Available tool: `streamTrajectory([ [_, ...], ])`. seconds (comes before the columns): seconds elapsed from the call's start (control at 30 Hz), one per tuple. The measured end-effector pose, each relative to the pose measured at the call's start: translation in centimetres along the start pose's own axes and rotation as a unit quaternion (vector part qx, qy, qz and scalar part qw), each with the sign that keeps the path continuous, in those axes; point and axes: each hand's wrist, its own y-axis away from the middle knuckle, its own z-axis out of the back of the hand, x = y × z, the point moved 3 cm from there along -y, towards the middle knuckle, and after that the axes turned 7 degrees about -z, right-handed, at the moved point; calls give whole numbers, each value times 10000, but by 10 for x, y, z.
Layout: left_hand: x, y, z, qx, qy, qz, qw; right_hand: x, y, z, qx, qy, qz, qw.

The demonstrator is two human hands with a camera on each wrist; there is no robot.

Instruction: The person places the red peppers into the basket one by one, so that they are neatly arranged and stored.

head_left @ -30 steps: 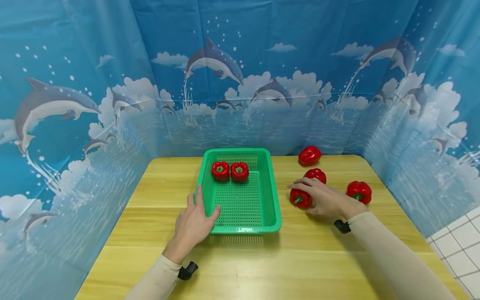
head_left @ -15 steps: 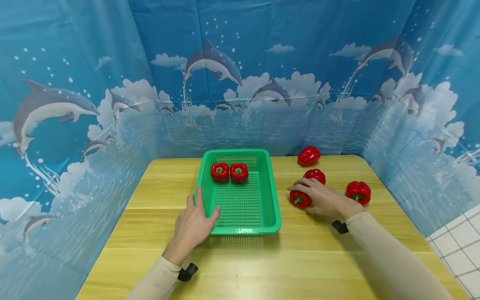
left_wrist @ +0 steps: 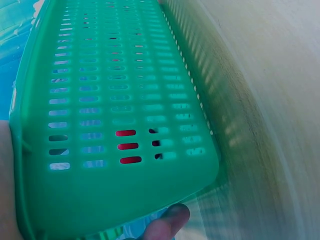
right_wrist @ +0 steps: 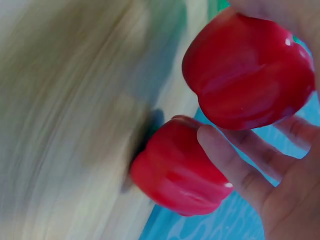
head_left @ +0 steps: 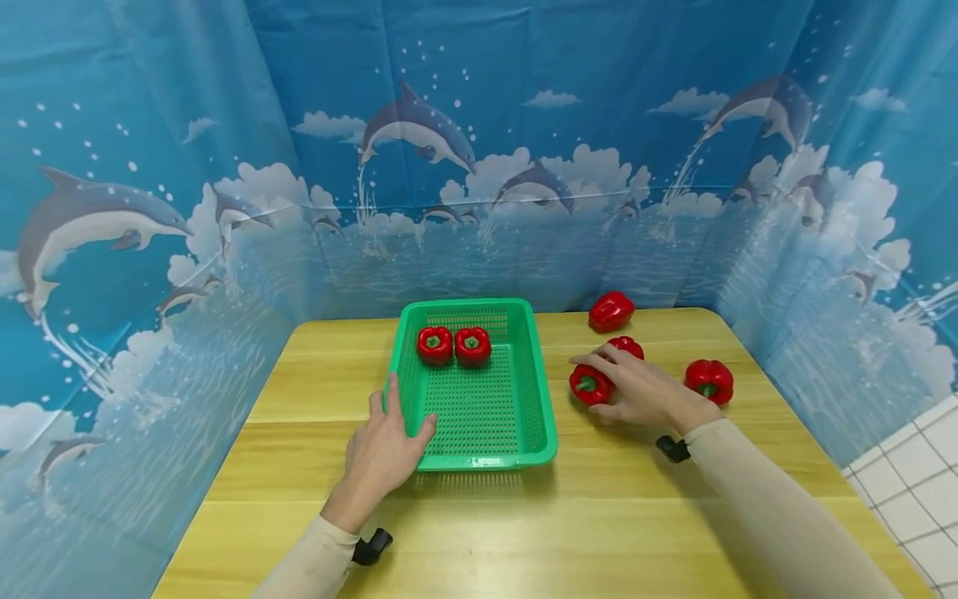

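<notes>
My right hand grips a red bell pepper from above, thumb on its near side and fingers over its far side. The right wrist view shows this bell pepper held slightly off the tabletop, with another red bell pepper just beyond. One fingertip overlaps that second pepper; whether they touch I cannot tell. My left hand rests at the near left corner of a green perforated plastic basket, fingers fairly straight and spread, thumb above the near rim. Two red bell peppers stand side by side at the basket's far left.
On the wooden table, one red bell pepper lies at the back edge and another red bell pepper stands right of my right hand. A blue dolphin-print curtain hangs behind and on both sides.
The bell pepper in my right hand has shifted slightly left and up, its stem end tilting. My left hand keeps its place at the basket corner. The head view has turned slightly.
</notes>
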Motion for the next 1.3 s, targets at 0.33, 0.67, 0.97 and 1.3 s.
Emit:
streamTrajectory([
  [0.33, 2, 2, 0, -71, 13, -16, 10000, 15, -11, 13, -393, -483, -235, 9978],
  [0.67, 2, 3, 0, -39, 2, -37, 10000, 37, -22, 28, -942, -858, -345, 9913],
  [0.97, 3, 4, -1, 20, -9, -16, 10000, 71, -41, 38, -1014, -1429, -530, 9831],
  [1.3, 2, 2, -2, 5, 16, -5, 10000, 105, -73, 42, -710, -1698, -466, 9818],
])
